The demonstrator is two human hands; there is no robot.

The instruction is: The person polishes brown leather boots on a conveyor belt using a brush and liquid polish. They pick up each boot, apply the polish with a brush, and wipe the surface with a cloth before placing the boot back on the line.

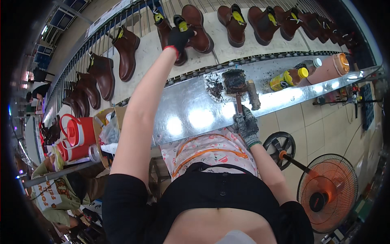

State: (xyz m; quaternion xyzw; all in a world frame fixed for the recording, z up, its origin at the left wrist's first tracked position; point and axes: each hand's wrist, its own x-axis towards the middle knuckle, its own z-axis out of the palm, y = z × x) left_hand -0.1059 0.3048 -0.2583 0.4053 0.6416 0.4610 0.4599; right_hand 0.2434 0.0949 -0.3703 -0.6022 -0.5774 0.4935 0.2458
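Note:
My left hand [178, 39], in a black glove with a red cuff, reaches up to the conveyor. Its fingers are closed at the upper part of a brown ankle boot [180, 58] with yellow inside the shaft. Another brown boot [198, 28] stands close on its right. My right hand [246, 127], in a grey knit glove, is closed round the handle of a brush [235, 83]. The brush's dark, caked head rests on a stained patch of the metal ledge [189, 105]. Beside it lies a short, dirty stick-like piece [253, 95], whose kind I cannot make out.
More brown boots [264, 26] line the conveyor [150, 61] both ways. On the ledge's right lie a yellow-capped bottle [288, 78] and a pinkish container [325, 70]. A red jug [75, 132] stands left, near another person [57, 195]. A fan [327, 193] stands right.

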